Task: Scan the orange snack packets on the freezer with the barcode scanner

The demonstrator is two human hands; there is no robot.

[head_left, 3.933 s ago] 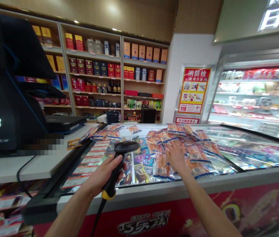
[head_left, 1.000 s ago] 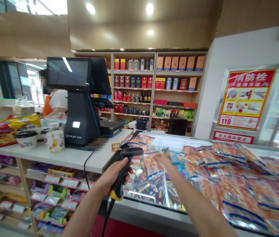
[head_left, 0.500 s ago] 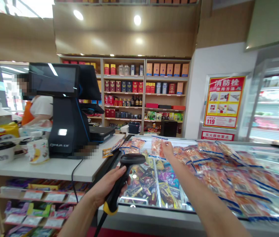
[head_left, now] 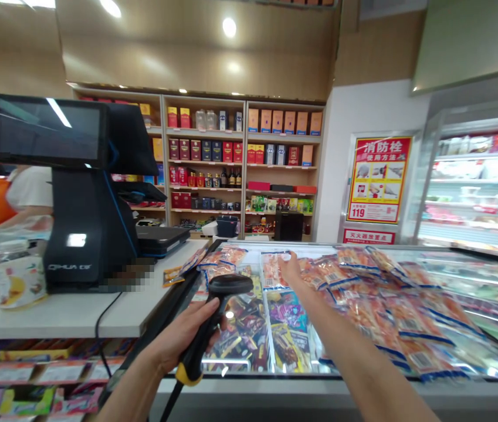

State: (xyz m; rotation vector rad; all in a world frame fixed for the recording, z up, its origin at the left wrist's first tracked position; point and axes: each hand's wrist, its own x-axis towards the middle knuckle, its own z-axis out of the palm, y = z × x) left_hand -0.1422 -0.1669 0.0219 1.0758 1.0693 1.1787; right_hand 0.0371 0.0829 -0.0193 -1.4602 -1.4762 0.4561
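My left hand [head_left: 198, 322] is wrapped round the handle of a black barcode scanner [head_left: 231, 285] with a yellow base and a cord hanging down. The scanner's head points forward over the glass top of a chest freezer [head_left: 213, 381]. Farther out, my right hand [head_left: 291, 268] has its fingers closed at the right edge of a clear, blue-edged food packet [head_left: 272, 271] with orange-pink contents. This packet is at the far side of the freezer top. More packets of the same kind [head_left: 376, 316] are heaped to the right, and a few [head_left: 222, 261] lie to the left.
On the left, a white counter [head_left: 161, 293] carries a black cash-register terminal [head_left: 85, 228] and a patterned cup [head_left: 17, 278]. Behind the terminal stands a person [head_left: 29, 190], partly hidden. Shelves of boxes and bottles [head_left: 207, 152] line the back wall.
The view has turned right, so the terminal and counter sit farther left. My left hand still grips the scanner. My right hand stays at the packet, which now looks flatter on the glass.
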